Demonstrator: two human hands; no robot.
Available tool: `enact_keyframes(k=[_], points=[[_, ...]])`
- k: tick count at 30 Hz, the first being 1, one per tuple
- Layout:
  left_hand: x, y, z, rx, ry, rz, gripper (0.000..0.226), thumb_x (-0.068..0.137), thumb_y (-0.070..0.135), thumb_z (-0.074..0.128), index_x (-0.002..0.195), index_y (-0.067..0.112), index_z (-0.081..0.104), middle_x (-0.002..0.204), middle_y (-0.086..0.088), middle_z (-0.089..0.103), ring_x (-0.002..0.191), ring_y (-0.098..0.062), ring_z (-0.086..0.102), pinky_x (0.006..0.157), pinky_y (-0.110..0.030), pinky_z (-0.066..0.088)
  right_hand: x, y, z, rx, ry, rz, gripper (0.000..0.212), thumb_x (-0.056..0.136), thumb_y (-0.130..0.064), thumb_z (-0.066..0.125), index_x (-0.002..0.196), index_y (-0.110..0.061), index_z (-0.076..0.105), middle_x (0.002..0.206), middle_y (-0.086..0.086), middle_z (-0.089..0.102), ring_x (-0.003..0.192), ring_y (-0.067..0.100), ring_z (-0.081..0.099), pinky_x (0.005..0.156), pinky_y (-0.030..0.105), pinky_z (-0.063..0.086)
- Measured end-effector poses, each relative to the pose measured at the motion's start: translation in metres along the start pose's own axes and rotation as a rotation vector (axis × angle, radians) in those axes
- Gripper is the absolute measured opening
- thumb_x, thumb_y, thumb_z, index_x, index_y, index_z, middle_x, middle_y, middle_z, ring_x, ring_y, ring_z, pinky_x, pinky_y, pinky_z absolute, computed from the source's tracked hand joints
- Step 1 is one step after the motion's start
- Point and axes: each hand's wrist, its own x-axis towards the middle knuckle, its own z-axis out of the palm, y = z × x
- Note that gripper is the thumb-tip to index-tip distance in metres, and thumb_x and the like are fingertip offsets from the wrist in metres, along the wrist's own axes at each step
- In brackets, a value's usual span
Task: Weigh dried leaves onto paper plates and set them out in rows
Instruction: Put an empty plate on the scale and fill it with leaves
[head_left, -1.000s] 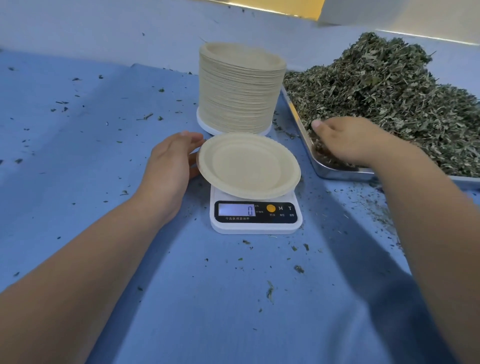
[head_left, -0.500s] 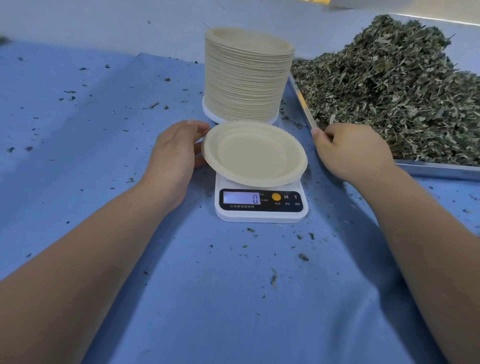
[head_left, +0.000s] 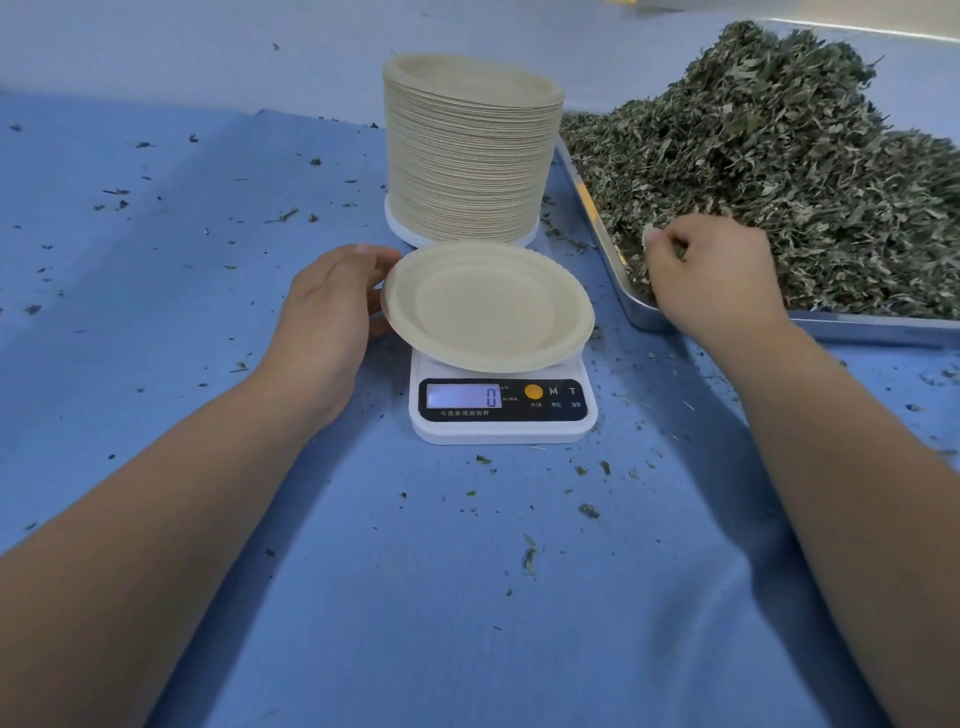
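- One head-worn wide-angle view, looking forward and down across the blue tabletop (head_left: 156, 312).
- Close, within arm's reach; the kitchen scale (head_left: 503, 415) sits centre frame.

The round beige paper plate (head_left: 488, 306) is covering the weighing platform of the white digital kitchen scale (head_left: 504, 431), and the small print under its display is staying too small to read. The plate's rim is hiding the lower fingertips of the left hand (head_left: 327, 312), so whether they are gripping cannot be told. The right hand (head_left: 711, 275) is facing palm down, concealing anything beneath it in the heap of dried green leaves (head_left: 779, 156). That heap and the shiny metal tray (head_left: 644, 312) are running off the right edge. The tall stack of beige paper plates (head_left: 472, 156) is masking most of a white round base (head_left: 400, 228). Both forearms are being cut off by the frame's edges.
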Motion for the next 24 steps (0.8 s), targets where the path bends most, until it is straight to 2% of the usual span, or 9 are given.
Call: enact_keyframes(k=[4,7,10,13,15,17,19,24], points=[[0.0,-0.0011,-0.0005,-0.007,0.0,0.003,0.036,0.093,0.031,0.045,0.109,0.016,0.074,0.119,-0.003,0.075,0.108,-0.022,0.072,0.082,-0.029,0.056,0.0008,-0.0022,-0.0018,0.038,0.063,-0.008,0.046,0.104,-0.035,0.045,0.072,-0.003,0.051,0.056,0.009,0.046,0.049,0.024,0.039,0.05,0.034,0.027],[-0.0005,-0.0007,-0.0006,0.0,0.002,0.008,0.036,0.094,0.032,0.044,0.109,0.018,0.074,0.12,-0.003,0.074,0.108,-0.021,0.072,0.08,-0.028,0.055,-0.0013,-0.0026,-0.0003,0.041,0.042,-0.003,0.046,0.105,-0.035,0.045,0.071,-0.004,0.05,0.055,0.008,0.045,0.05,0.025,0.039,0.052,0.035,0.031],[-0.0008,-0.0005,-0.0007,0.009,0.002,0.006,0.034,0.096,0.031,0.044,0.109,0.02,0.074,0.12,-0.002,0.074,0.108,-0.021,0.072,0.081,-0.029,0.055,-0.0008,-0.0025,-0.0008,0.062,0.102,0.0,0.043,0.104,-0.036,0.044,0.075,-0.006,0.055,0.058,0.007,0.05,0.051,0.023,0.043,0.052,0.035,0.031],[-0.0013,-0.0006,0.0001,0.013,-0.002,0.01,0.032,0.099,0.029,0.044,0.109,0.019,0.074,0.119,-0.003,0.075,0.108,-0.021,0.072,0.082,-0.029,0.055,-0.0027,-0.0024,0.0013,0.033,0.065,-0.008,0.045,0.104,-0.036,0.045,0.076,-0.003,0.057,0.06,0.012,0.053,0.053,0.03,0.046,0.054,0.038,0.039],[-0.0017,-0.0002,0.0003,0.017,0.003,0.008,0.032,0.101,0.026,0.044,0.109,0.018,0.073,0.119,-0.004,0.075,0.109,-0.022,0.071,0.082,-0.029,0.056,-0.0048,-0.0022,0.0012,0.033,0.105,-0.029,0.044,0.105,-0.035,0.045,0.078,-0.003,0.059,0.06,0.014,0.054,0.053,0.033,0.048,0.054,0.04,0.042],[-0.0017,0.0002,0.0007,0.022,0.004,0.01,0.032,0.102,0.025,0.043,0.11,0.017,0.073,0.119,-0.005,0.075,0.109,-0.023,0.071,0.083,-0.03,0.056,-0.0041,-0.0019,-0.0001,0.038,0.154,-0.034,0.043,0.104,-0.035,0.045,0.079,-0.005,0.061,0.06,0.011,0.055,0.054,0.033,0.05,0.053,0.039,0.041],[-0.0021,0.0007,0.0006,0.034,0.005,0.012,0.033,0.103,0.025,0.042,0.11,0.017,0.073,0.119,-0.005,0.074,0.11,-0.023,0.071,0.086,-0.032,0.057,-0.0036,-0.0015,0.001,0.034,0.129,-0.032,0.042,0.105,-0.034,0.045,0.079,-0.005,0.06,0.059,0.011,0.054,0.053,0.032,0.049,0.053,0.038,0.04],[-0.0037,0.0015,0.0002,0.046,-0.001,0.032,0.034,0.103,0.024,0.041,0.104,0.02,0.075,0.116,-0.005,0.075,0.109,-0.023,0.071,0.09,-0.035,0.058,-0.0047,0.0,0.0009,0.048,0.146,-0.021,0.042,0.105,-0.033,0.045,0.073,-0.005,0.054,0.054,0.006,0.046,0.047,0.024,0.039,0.048,0.032,0.026]])
